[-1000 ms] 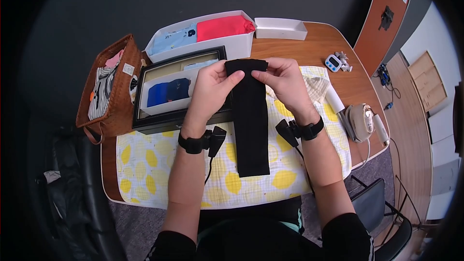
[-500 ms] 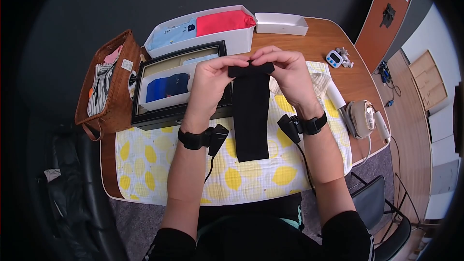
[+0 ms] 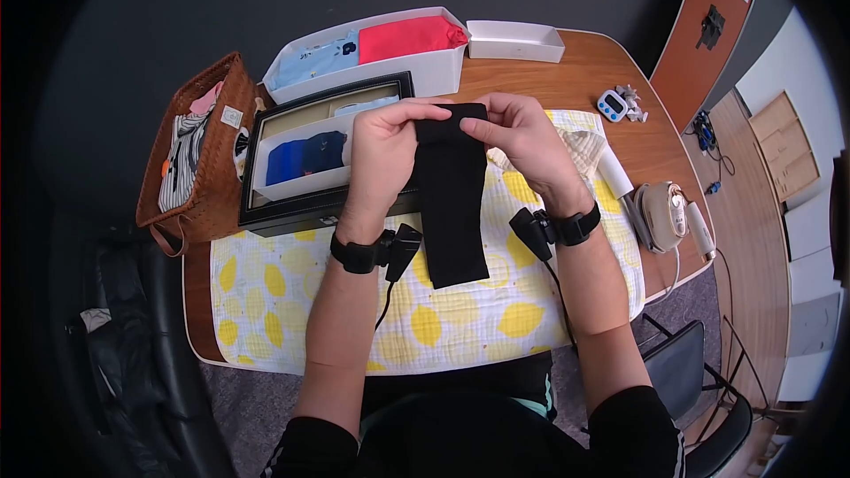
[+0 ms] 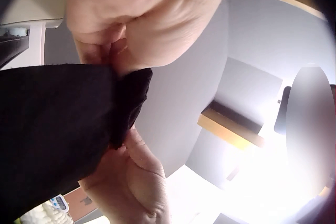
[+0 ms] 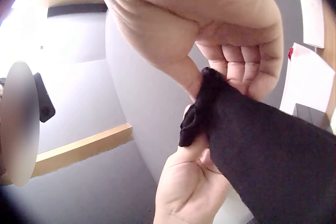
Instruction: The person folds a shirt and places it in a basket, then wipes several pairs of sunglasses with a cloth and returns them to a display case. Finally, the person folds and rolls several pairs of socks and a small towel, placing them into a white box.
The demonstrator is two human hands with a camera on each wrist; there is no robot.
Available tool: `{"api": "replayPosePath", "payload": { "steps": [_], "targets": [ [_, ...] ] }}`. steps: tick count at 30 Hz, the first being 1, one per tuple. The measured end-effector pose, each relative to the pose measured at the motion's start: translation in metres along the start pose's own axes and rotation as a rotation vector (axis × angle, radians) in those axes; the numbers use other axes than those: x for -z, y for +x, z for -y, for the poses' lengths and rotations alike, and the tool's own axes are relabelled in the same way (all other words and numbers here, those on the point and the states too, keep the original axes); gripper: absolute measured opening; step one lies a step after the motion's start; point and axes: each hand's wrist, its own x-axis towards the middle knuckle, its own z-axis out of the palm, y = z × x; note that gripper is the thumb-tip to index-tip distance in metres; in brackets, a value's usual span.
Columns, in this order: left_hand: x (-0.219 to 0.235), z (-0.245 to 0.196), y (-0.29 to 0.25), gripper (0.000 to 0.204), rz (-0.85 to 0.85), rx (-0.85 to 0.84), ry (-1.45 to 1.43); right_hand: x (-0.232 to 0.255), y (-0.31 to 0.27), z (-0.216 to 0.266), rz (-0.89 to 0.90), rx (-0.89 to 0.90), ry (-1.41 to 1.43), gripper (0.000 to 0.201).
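A long black cloth [image 3: 453,204] hangs from both hands over the lemon-patterned cloth [image 3: 460,319], its top edge folded over. The left hand [image 3: 386,152] pinches its upper left corner, and the right hand [image 3: 529,147] pinches the upper right, thumb on the near face. In the left wrist view the left hand [image 4: 142,19] grips the bunched edge of the black cloth [image 4: 52,129]. The right wrist view shows the right hand [image 5: 210,24] with its thumb and curled fingers on the black cloth [image 5: 273,150].
Behind the hands stand a black-framed case [image 3: 328,97], a white bin [image 3: 434,75] of folded clothes and a small white tray [image 3: 515,51]. A wicker basket [image 3: 212,186] is at the left. On the right are a timer [image 3: 612,106] and a steamer [image 3: 660,217].
Both hands first lifted their fingers over the top edge of the black cloth, folding it; now the right thumb lies on the front again. The cloth's lower end hangs higher than before.
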Motion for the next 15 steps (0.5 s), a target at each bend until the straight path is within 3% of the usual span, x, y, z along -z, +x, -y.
{"api": "replayPosePath", "payload": {
  "steps": [2, 4, 8, 10, 15],
  "targets": [
    [-0.003, -0.009, 0.001, 0.030, 0.028, -0.014, -0.030, -0.002, -0.001, 0.002, -0.016, 0.033, 0.036, 0.019],
    [-0.005, -0.022, 0.000, 0.027, -0.031, 0.196, -0.502, -0.004, -0.001, 0.003, -0.032, 0.066, 0.073, 0.018],
    [0.002, -0.011, -0.001, 0.028, 0.000, 0.290, -0.284, -0.004, -0.002, 0.004, -0.068, 0.120, 0.076, 0.017],
    [0.001, -0.010, -0.003, 0.027, 0.150, 0.255, -0.077, -0.004, -0.002, 0.006, -0.074, 0.126, 0.078, 0.017],
    [-0.004, -0.003, -0.003, 0.019, 0.101, 0.171, -0.083, 0.000, -0.003, 0.006, -0.053, 0.152, 0.039, 0.019]
  ]
}}
